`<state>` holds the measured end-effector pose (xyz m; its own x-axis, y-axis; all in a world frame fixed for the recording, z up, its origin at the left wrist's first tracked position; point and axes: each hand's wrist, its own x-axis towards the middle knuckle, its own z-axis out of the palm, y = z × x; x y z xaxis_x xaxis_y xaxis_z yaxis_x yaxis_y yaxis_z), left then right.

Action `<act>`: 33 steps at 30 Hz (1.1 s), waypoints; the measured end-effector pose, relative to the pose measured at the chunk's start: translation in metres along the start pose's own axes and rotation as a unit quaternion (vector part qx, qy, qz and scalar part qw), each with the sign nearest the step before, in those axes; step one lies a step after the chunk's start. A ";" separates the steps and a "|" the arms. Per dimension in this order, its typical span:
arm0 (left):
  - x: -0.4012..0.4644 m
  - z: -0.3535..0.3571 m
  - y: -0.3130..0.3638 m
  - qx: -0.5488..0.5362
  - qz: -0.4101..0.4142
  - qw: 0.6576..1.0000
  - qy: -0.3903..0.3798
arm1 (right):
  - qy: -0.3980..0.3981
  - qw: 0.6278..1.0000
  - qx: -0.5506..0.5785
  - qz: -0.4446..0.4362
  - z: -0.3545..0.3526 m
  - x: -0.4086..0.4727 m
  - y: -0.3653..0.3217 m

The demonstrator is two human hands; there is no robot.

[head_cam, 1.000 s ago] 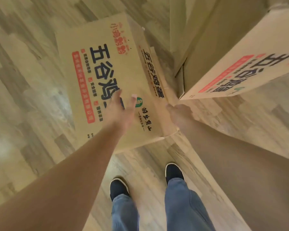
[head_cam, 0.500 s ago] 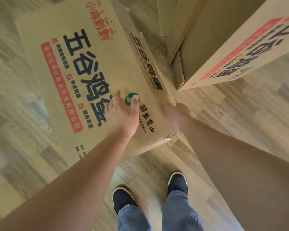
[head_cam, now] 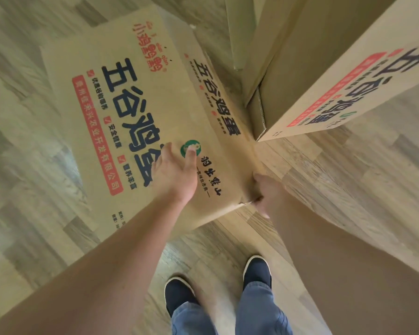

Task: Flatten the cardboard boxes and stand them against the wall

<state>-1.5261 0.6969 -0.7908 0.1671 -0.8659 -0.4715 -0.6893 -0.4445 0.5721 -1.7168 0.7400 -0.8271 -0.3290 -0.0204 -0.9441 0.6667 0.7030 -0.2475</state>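
Observation:
A printed cardboard box [head_cam: 121,112] with blue and red lettering lies tilted in front of me, its big face up. My left hand [head_cam: 177,170] presses flat on that face near a green round logo, fingers spread. My right hand [head_cam: 264,189] grips the box's near right corner, fingers wrapped under the edge. A second box [head_cam: 329,68] of the same print stands unflattened at the upper right, its corner almost touching the first.
Wood-pattern floor [head_cam: 34,189] lies all around. My two dark shoes [head_cam: 257,269] and jeans show at the bottom middle, just short of the box's near edge. A loose cardboard flap [head_cam: 240,27] stands behind the boxes at the top.
My left hand has slid onto the box's face and stayed by the green logo. My right hand has closed on the near right corner. The view shifted slightly.

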 end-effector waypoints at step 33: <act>-0.054 -0.133 -0.084 -0.076 -0.143 0.982 0.101 | -0.287 0.600 -0.626 -0.408 0.086 -0.241 0.069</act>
<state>-1.3838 0.7507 -0.7242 0.4843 -0.7221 -0.4939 -0.4831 -0.6914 0.5372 -1.5343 0.7326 -0.6354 0.3186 -0.7093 -0.6287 -0.7021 0.2690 -0.6593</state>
